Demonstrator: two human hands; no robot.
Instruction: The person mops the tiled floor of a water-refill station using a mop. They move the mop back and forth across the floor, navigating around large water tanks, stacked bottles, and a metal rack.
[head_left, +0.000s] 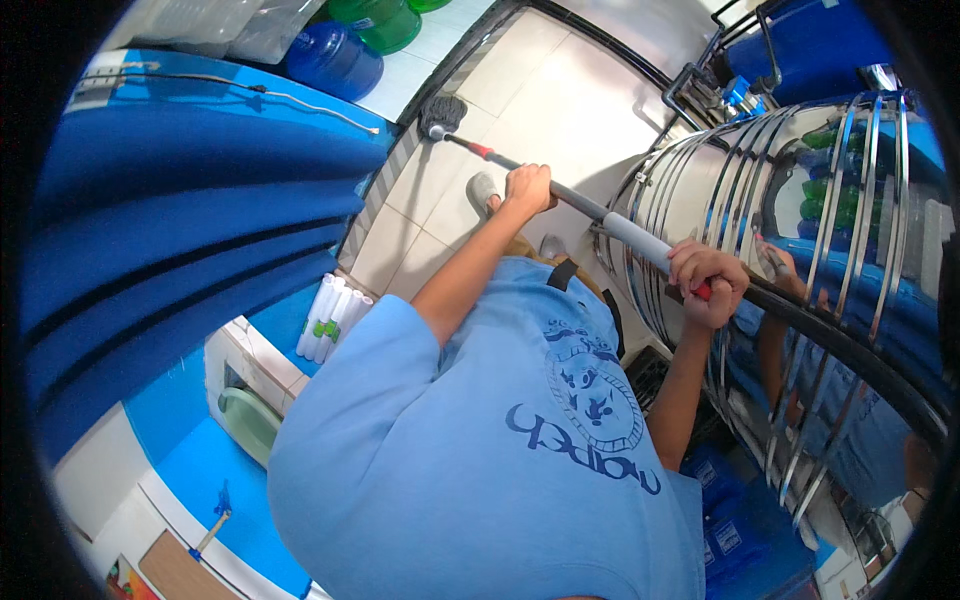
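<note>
A mop with a dark grey head (442, 116) stretches diagonally across the view. Its head rests against the pale tile floor (420, 199), close to the dark-edged border strip. My left hand (529, 189) wraps around the dark part of the mop handle (577, 199), above a red section. Farther up, my right hand (707, 283) grips near the pale grey sleeve (636, 238), with a red piece (702, 291) showing between the fingers. My feet stand on the tiles below the handle, one shoe (481, 189) partly visible beside my left forearm.
A shiny metal tank (697, 176) ringed by chrome bars stands close on my right, with a thick black pipe (840, 330) across it. Blue curtain (195, 180) hangs at left. Water jugs (334, 60) sit on a ledge. White cylinders (334, 319) stand near a green basin (251, 427).
</note>
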